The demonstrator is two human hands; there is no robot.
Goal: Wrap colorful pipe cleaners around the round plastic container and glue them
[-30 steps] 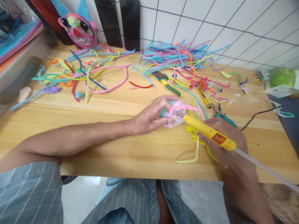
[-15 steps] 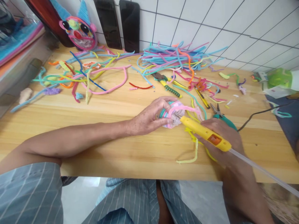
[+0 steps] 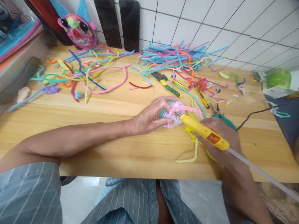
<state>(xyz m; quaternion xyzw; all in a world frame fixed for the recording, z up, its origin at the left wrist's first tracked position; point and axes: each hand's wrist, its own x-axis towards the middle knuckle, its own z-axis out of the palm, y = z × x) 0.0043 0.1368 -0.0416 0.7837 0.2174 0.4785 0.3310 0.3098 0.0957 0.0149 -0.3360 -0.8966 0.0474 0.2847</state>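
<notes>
My left hand (image 3: 149,116) is closed around a small round craft piece (image 3: 175,120) wrapped in pink, teal and white pipe cleaners. From its upper edge a pink pipe cleaner (image 3: 187,108) reaches out to the right. My right hand (image 3: 221,137) grips a yellow hot glue gun (image 3: 203,130), its metal tip at the face of the piece; whether they touch I cannot tell. A long clear glue stick (image 3: 259,171) sticks out of the gun's back end. Under the gun lie yellow pipe cleaners (image 3: 193,155), partly hidden.
Behind my hands lie green-handled pliers (image 3: 167,84), a yellow utility knife (image 3: 202,97) and teal pliers (image 3: 220,116). A heap of pipe cleaners (image 3: 173,59) is against the tiled wall. Two phones (image 3: 129,26) lean beside a finished-looking face craft (image 3: 80,32). A black cord (image 3: 254,113) crosses at right.
The glue gun has shifted very slightly left, its tip still at the round piece. My left hand keeps its hold, nearly unmoved.
</notes>
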